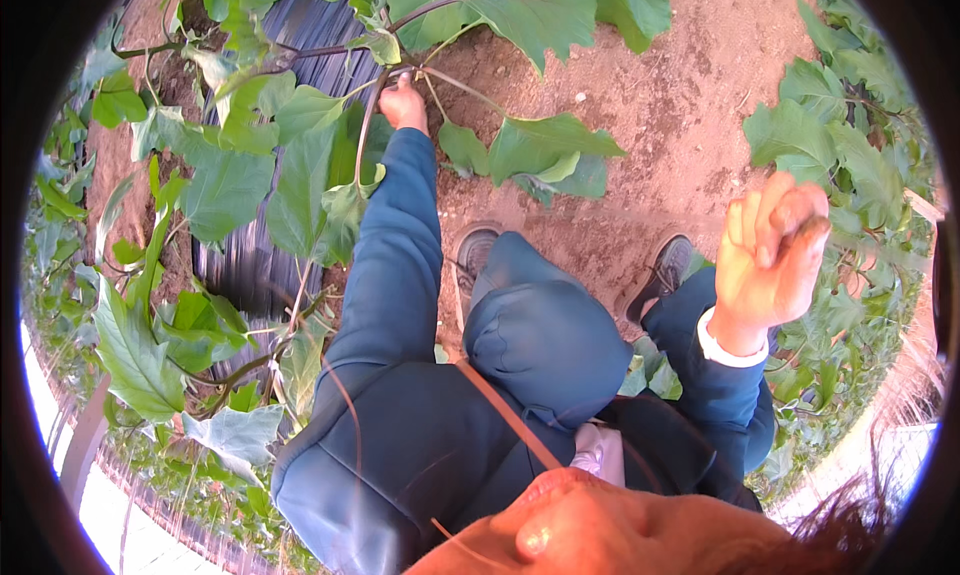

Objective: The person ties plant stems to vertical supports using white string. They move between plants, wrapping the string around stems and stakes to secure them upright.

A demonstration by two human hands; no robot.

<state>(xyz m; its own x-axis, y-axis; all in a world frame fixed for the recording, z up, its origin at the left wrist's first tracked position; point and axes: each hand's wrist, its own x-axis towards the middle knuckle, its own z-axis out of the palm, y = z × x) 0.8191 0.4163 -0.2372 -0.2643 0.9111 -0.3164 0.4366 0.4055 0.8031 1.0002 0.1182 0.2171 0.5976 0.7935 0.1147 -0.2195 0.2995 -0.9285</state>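
My left hand (404,108) reaches forward into an eggplant plant and closes at a fork of its purple-tinged stem (367,128). The thumb points up along the fork, and the other fingers are mostly hidden. Broad lobed leaves (544,147) spread to the right of that hand, and more leaves (300,192) hang to its left. My right hand (772,252) is raised on the right, apart from the plant, with its fingers curled towards the thumb. Dark stains mark the thumb tip; whether something small is pinched there cannot be told.
Black plastic mulch film (247,267) covers the bed on the left. Bare brown soil (675,109) forms the path beneath my two shoes (477,256). Another row of leafy plants (855,155) borders the right side. A pale post (84,444) leans at lower left.
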